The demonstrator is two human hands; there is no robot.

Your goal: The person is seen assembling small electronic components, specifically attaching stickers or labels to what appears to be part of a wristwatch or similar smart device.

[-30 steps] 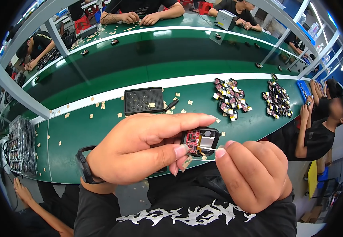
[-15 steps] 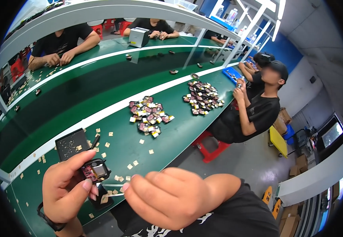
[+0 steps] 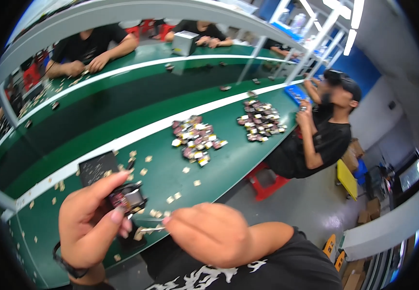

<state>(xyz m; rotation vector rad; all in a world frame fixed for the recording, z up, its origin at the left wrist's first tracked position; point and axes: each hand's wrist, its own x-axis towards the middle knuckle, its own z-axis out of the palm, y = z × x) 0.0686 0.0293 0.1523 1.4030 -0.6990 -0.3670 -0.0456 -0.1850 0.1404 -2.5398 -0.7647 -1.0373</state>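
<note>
My left hand point(image 3: 86, 222) is closed on a small black device housing point(image 3: 133, 198), pinching it between thumb and fingers. Its open side shows a reddish circuit board and a silver square part. To the right of it, my right hand point(image 3: 209, 234) is closed round thin metal tweezers point(image 3: 152, 229), whose prongs point left, below the housing. A small beige piece seems to be near the tips, but blur hides whether they grip it. Beyond my left hand lies a black tray point(image 3: 93, 168) with tiny bits in it. Small beige square pieces point(image 3: 170, 199) are scattered around on the green table.
Two piles of similar device parts point(image 3: 196, 137) point(image 3: 262, 120) lie farther along the green table point(image 3: 228, 166). A conveyor belt point(image 3: 137, 113) carries a few parts. A co-worker point(image 3: 332, 130) sits at the right beside a blue tray point(image 3: 296, 94); others sit across. A red stool point(image 3: 267, 186) stands below.
The whole scene has shifted slightly right in the picture as the view turned. Both hands keep their holds on the device housing and the tweezers.
</note>
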